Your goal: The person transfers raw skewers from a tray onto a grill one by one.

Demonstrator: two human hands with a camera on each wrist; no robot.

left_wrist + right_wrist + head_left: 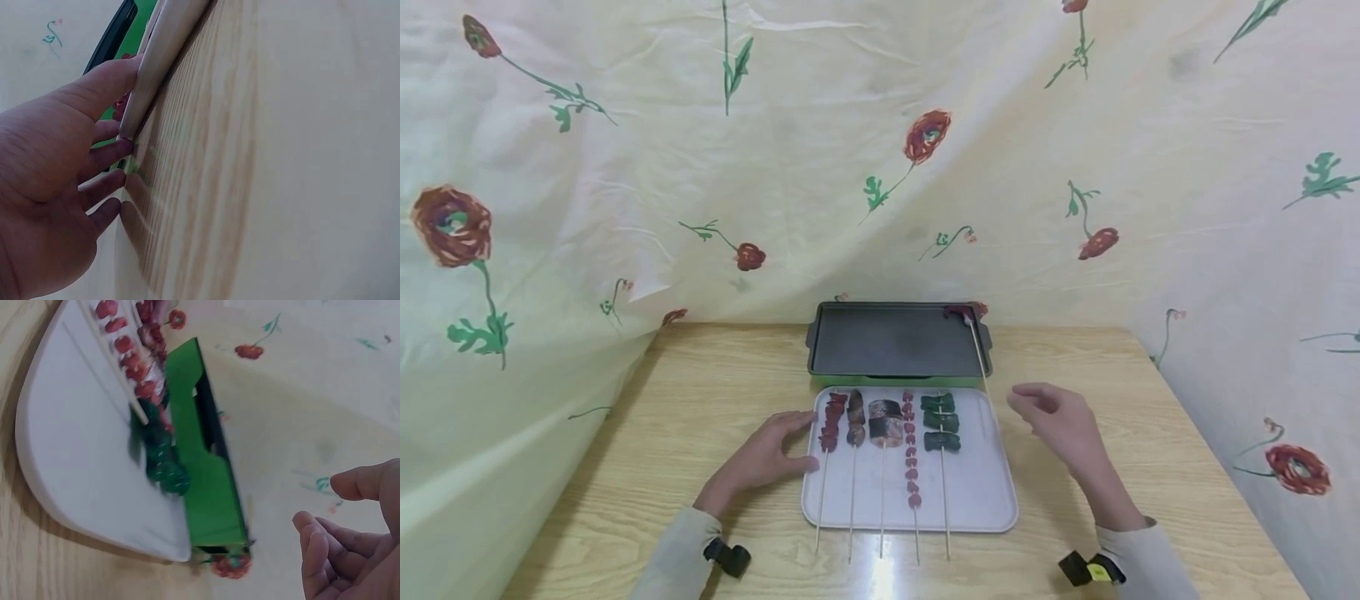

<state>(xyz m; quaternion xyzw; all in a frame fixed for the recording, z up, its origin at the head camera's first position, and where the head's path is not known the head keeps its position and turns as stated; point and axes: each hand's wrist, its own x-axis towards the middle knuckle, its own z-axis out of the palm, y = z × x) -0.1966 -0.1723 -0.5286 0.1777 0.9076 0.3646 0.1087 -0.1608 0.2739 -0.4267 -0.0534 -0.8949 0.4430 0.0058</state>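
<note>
At the left, the left hand (766,457) rests against the near-left side of the white tray (988,496), thumb and fingertips touching the rim without curling round it, perhaps just to steady it on the bench (700,358). Inside the tray, five skewers lie side by side, food toward the back and bare sticks running out past the front edge, which presumably leaves the ends easy to reach. First comes the dark red skewer (832,423), then the brown skewer (855,408), the thick-chunk skewer (886,432), the pink bead skewer (911,439) and the green skewer (942,441). The gaps between them seem meant to stop the pieces from tangling.

Behind the tray, close to its back edge, sits the grill pan (880,342); that closeness likely keeps the path between the two short. At the pan's right end lies the lone skewer (976,346), its dark red top near the back corner and its stick slanting over the front rim toward the tray's back-right corner, probably so the bare end stays off the pan.

At the far right, the right hand (1063,421) hovers beside the tray, fingers loosely bent, thumb apart from them, grasping nothing.
</note>
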